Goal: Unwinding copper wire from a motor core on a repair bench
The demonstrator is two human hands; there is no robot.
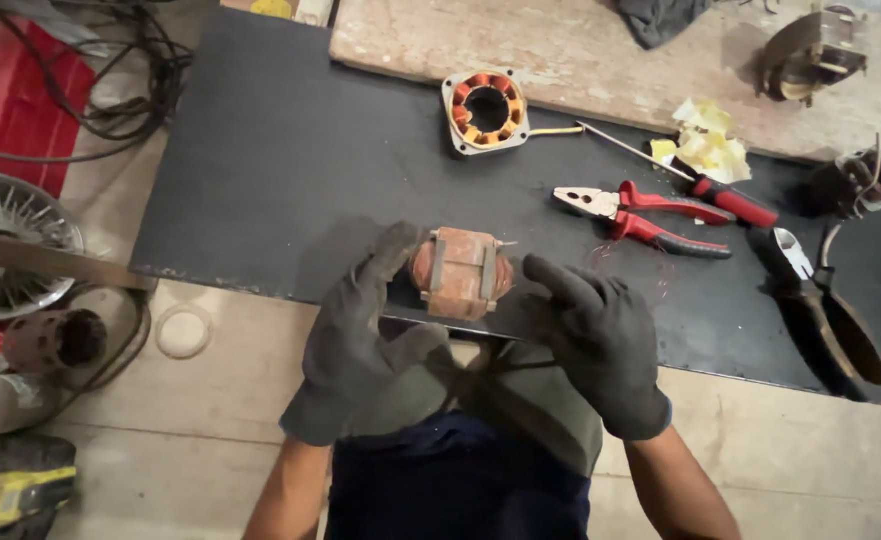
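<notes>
A small motor stator (461, 272) wound with copper wire stands on edge at the near rim of a black mat (291, 150). My left hand (361, 335), in a dark grey glove, touches its left side with the fingertips. My right hand (596, 335), gloved the same way, sits just right of it with the index finger reaching toward it; whether that finger touches is unclear. Neither hand closes around the stator.
A second stator (487, 110) lies flat further back. Red-handled pliers (646, 215), a screwdriver (701, 182), dark snips (821, 300) and yellow paper scraps (706, 140) lie to the right. A fan grille (11, 240) and cables (121, 80) are on the floor at left.
</notes>
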